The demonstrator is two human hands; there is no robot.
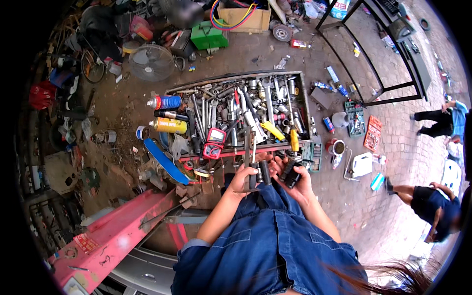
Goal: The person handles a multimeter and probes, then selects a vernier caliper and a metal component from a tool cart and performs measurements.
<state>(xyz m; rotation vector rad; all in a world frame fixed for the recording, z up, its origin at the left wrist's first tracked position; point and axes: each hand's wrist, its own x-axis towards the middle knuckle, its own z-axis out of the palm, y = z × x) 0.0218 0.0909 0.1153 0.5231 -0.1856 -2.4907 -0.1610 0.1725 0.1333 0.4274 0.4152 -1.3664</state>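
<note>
Both of my hands are in front of my body, at the near edge of a tool tray (304,98). My left hand (242,179) is closed round black cylindrical sockets (265,172); a long, thin grey metal piece (247,169) stands up beside its fingers, and I cannot make out its kind. Black sockets (290,176) also lie in my right hand (301,187), its fingers curled round them. Spanners (268,101), loose sockets and other hand tools fill the tray. A red meter (214,142) and a yellow-handled tool (294,140) lie at its near side.
Spray cans (167,102) and a blue strip (164,161) are left of the tray. A pink metal beam (113,236) rises at lower left. Socket cases (373,132) and a white jug (362,164) lie right, below a black metal frame (364,59). Two people (437,209) are at far right.
</note>
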